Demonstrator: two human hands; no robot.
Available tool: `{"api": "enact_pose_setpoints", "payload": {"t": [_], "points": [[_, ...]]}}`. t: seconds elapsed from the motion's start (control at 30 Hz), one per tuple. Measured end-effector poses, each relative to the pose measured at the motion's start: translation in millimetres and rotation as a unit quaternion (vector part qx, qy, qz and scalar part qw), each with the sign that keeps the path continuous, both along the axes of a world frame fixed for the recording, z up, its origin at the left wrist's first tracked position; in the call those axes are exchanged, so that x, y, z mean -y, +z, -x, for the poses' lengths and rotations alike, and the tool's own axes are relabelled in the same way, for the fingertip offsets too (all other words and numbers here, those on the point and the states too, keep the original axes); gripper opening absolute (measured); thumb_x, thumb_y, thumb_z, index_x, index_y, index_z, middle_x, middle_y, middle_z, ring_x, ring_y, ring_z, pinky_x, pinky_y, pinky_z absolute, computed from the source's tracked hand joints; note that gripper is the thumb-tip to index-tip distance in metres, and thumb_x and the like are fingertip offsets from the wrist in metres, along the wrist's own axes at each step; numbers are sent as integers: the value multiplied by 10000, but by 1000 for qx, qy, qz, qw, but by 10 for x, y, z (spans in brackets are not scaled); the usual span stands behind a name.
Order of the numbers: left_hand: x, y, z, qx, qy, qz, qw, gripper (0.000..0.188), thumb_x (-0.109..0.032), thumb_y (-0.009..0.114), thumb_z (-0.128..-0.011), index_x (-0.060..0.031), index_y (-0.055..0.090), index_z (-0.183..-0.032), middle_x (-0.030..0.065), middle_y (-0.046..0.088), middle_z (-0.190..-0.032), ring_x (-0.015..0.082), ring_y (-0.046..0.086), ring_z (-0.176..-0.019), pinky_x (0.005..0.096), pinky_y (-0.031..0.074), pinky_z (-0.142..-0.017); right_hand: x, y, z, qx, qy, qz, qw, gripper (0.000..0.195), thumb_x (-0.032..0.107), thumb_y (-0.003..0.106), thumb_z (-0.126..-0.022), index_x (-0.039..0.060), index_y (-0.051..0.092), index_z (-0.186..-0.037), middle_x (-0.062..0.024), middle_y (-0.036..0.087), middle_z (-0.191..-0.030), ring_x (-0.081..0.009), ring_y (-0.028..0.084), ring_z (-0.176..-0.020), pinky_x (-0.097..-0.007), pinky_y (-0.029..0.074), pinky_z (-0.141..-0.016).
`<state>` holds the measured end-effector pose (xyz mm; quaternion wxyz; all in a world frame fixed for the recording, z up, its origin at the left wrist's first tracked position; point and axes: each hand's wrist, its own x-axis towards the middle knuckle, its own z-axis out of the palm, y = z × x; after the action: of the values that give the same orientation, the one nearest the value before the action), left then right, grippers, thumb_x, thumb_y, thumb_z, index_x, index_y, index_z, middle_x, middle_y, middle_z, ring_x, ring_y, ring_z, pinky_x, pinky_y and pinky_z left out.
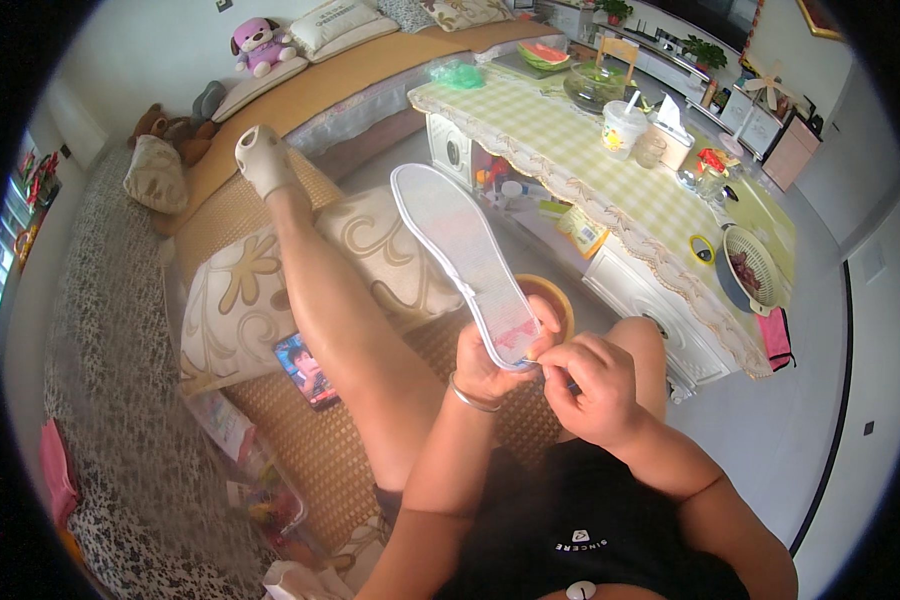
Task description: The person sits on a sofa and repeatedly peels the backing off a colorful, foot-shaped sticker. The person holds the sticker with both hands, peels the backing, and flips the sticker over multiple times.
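My left hand (493, 367), with a silver bangle at the wrist, holds a white shoe insole (465, 247) by its narrower lower end. The insole's edge is bound in white, and pink stitching shows near that lower end. My right hand (589, 379) is at the insole's lower tip, thumb and forefinger pinched on a thin, light thing, perhaps a needle or thread; it is too small to tell. A little blue shows at the tip beside the fingers. Part of my left hand is hidden behind the insole.
A phone (307, 375) showing a video lies by my leg on the woven mat (322, 442). Left of it stands a clear plastic box (292, 495) of coloured items. A round tan container (551, 292) is behind the insole. The table (525, 112) bears a cup, fishbowl, watermelon and colander.
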<state>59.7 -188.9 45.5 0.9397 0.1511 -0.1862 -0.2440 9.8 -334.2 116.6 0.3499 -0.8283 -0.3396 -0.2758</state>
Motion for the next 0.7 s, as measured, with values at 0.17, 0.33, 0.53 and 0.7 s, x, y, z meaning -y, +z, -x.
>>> {"api": "enact_pose_setpoints", "payload": {"t": [0.17,0.33,0.53,0.7], "points": [[-11,-55,14,18,45,-50,998,556,-335,553,-846,174,466,-1052,149,506,-719,201,510,-593,249,422,-448,-7,-6,14,-1,-4,1,1000,204,-25,673,-703,57,590,-871,-85,573,-734,-278,604,-634,-381,485,-545],[-3,-63,-18,-34,-56,65,996,567,-348,556,-841,171,464,-1052,146,511,-724,194,503,-568,252,410,-439,-20,-20,6,4,2,-4,1000,193,-29,670,-709,51,595,-868,-85,589,-748,-276,605,-633,-370,484,-547],[-5,-70,-28,-40,-77,89,992,565,-339,542,-848,175,452,-1063,149,516,-722,187,495,-555,254,388,-426,-9,-10,3,0,-1,13,1000,183,1,670,-721,46,602,-885,-90,571,-754,-278,611,-650,-377,497,-567],[-9,-44,-10,-42,-53,40,997,474,-320,469,-904,123,499,-1073,111,521,-745,121,461,-526,200,337,-382,-7,-8,-13,-2,3,14,1000,170,-6,665,-725,44,603,-875,-96,573,-746,-283,608,-647,-383,492,-562]]}}
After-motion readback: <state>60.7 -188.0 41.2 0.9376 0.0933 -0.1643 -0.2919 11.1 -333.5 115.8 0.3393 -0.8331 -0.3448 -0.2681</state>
